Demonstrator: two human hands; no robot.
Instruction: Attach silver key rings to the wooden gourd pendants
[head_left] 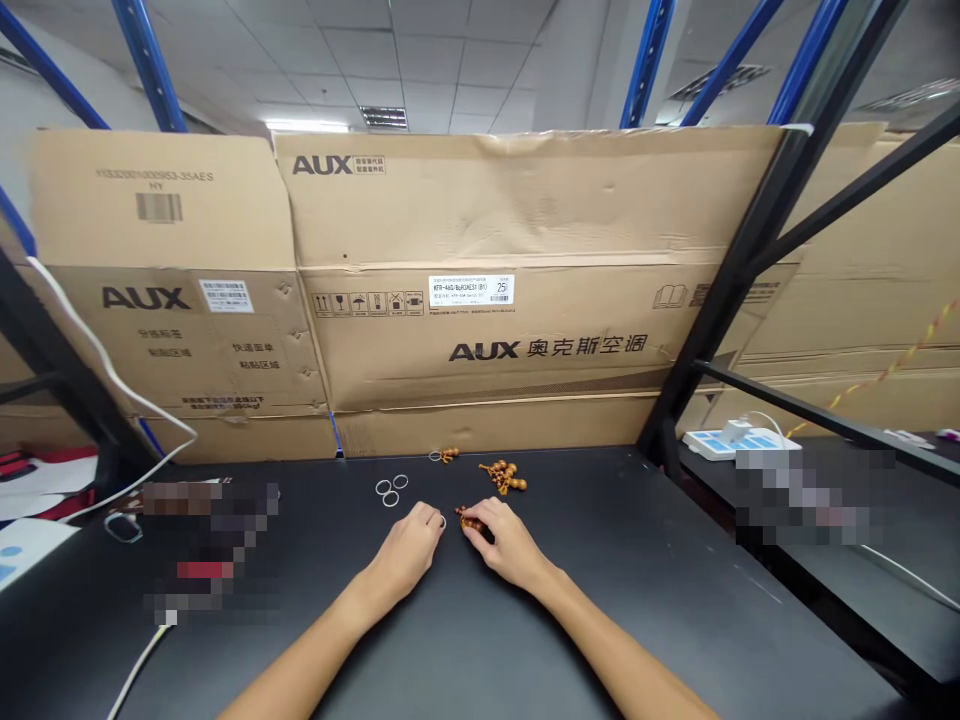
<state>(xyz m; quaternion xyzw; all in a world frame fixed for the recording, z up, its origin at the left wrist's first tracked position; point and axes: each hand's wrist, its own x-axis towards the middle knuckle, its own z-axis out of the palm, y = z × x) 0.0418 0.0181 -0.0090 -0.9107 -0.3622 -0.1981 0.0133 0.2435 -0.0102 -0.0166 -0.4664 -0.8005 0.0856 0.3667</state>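
Note:
My left hand point(407, 550) has its fingers closed in a pinch, with the edge of a silver metal ring point(443, 521) showing at the fingertips. Just to the right, my right hand point(511, 545) grips a small brown gourd pendant point(472, 523) between thumb and fingers, its corded end pointing toward the left hand. A narrow gap separates the two hands. Beyond the right hand lies a small pile of gourd pendants point(516, 484) with orange cords. Three loose metal rings point(391, 499) rest on the black table past the left hand. Farther back, another pendant point(449, 455) lies with a ring at its end.
Large cardboard sheets point(487, 220) stand along the table's back edge. Black rack posts point(679, 400) rise at both sides. A white cable point(112, 370) hangs at left, and a power strip point(739, 443) sits at right. Blurred items lie on the left of the table point(360, 670).

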